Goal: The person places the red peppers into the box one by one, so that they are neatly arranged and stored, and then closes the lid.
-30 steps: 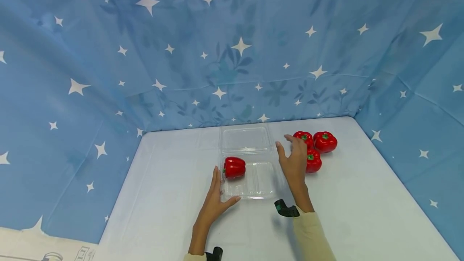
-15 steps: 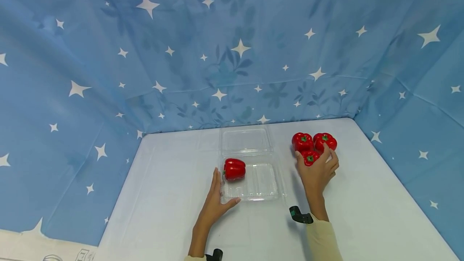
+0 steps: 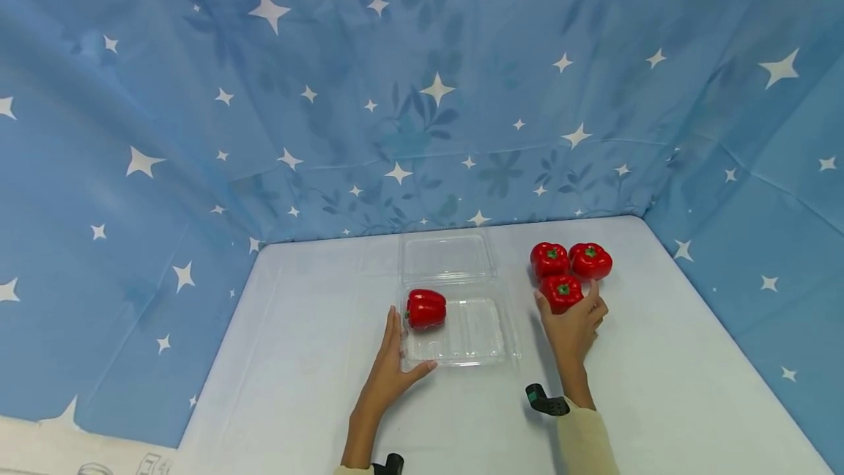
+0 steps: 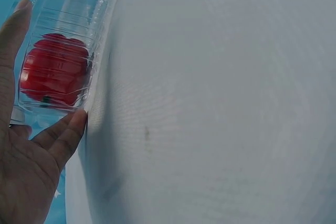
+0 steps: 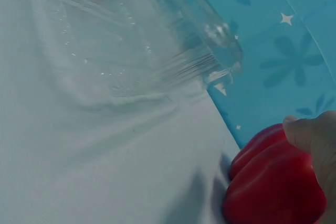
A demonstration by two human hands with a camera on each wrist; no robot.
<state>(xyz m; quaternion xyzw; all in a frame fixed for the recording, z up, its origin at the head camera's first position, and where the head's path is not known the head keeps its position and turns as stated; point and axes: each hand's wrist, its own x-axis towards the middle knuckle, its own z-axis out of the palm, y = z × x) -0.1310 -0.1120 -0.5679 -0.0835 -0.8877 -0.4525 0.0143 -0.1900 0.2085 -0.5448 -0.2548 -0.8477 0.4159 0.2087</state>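
Note:
A clear plastic clamshell container (image 3: 475,328) lies with its lid (image 3: 447,255) folded back, away from me. One red bell pepper (image 3: 426,308) lies on its side in the left part of the container. My left hand (image 3: 385,380) rests at the container's near left corner, fingers straight and thumb spread along the front edge. My right hand (image 3: 572,328) holds the nearest of three red bell peppers, the front bell pepper (image 3: 560,292), thumb on its left and fingers on its right. In the right wrist view the thumb presses that pepper's side; the fingers are hidden there.
Two more red bell peppers, a left one (image 3: 550,260) and a right one (image 3: 590,261), stand just behind the held one. All rest on a white-covered table (image 3: 310,328). A blue star-patterned curtain (image 3: 422,130) hangs around its back and sides.
My right hand has moved right from beside the container to the pepper group, then drawn slightly back with the front pepper between its fingers. The left hand has stayed put.

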